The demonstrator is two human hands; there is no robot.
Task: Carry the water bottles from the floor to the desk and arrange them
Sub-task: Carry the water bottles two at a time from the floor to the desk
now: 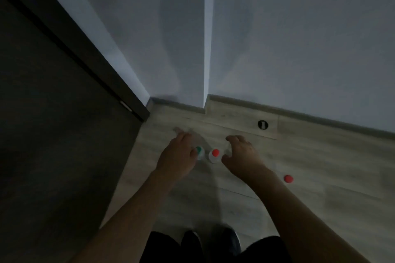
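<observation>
In dim light I look down on bottles standing on the floor. A clear bottle with a green cap (pixel 200 151) and one with a red cap (pixel 215 154) stand side by side between my hands. My left hand (pixel 178 157) reaches past the green-capped bottle on its left, fingers stretched out and blurred, its edge against the cap. My right hand (pixel 241 154) hovers just right of the red-capped bottle, fingers and thumb curved in an open C; a faint clear shape lies inside that curve. Another red cap (pixel 288 179) sits farther right on the floor.
A dark door and frame (pixel 64 113) fill the left side. Pale walls meet at a corner (pixel 206 70) just behind the bottles, with a baseboard (pixel 299 113) along the floor. A round dark floor fitting (pixel 262 124) lies behind my right hand. My shoes (pixel 210 241) are at the bottom.
</observation>
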